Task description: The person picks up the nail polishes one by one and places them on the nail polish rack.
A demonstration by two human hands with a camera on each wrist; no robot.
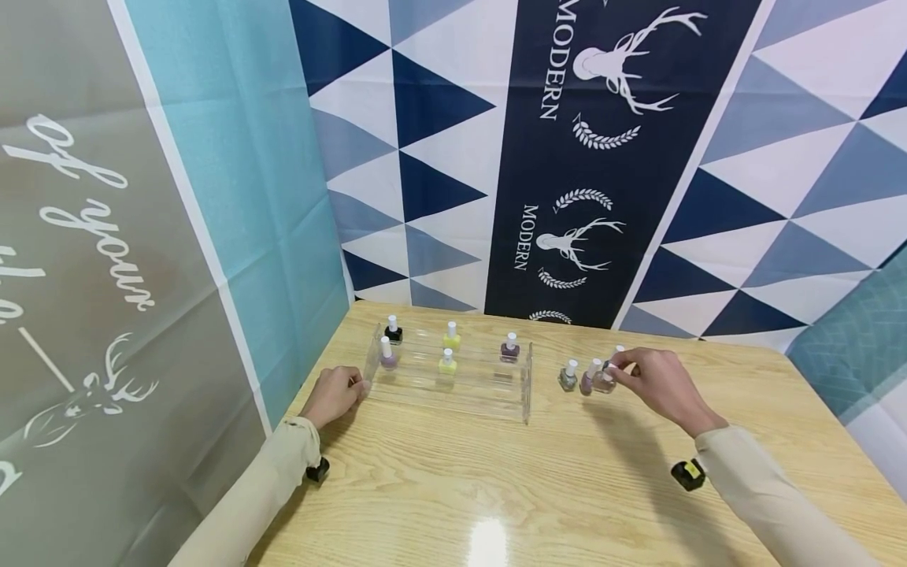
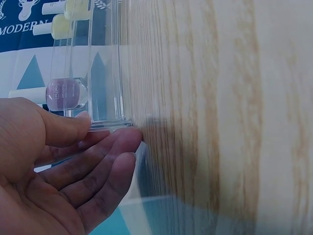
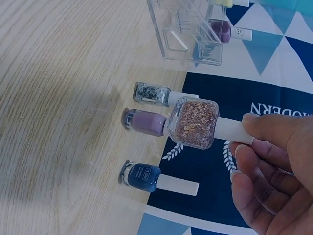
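Note:
My right hand (image 1: 659, 386) pinches the white cap of a nail polish bottle with coppery glitter (image 3: 196, 123), held up off the table. Beside it stand a silver-flake bottle (image 3: 150, 93), a mauve bottle (image 3: 146, 122) and a blue bottle (image 3: 141, 176). At the left end of a clear acrylic display rack (image 1: 453, 408), my left hand (image 1: 336, 394) grips the lower corner between thumb and fingers. On its steps are a black bottle (image 1: 393, 334), a lilac bottle (image 1: 387, 358), two yellow bottles (image 1: 447, 365) and a dark purple bottle (image 1: 509, 350).
Both hands work over a wood-grain table (image 1: 425, 488). Patterned cloth (image 1: 439, 142) hangs behind it, and a grey and teal cloth (image 1: 283, 197) hangs along the left side. Dark camera modules (image 1: 688, 474) sit at both wrists.

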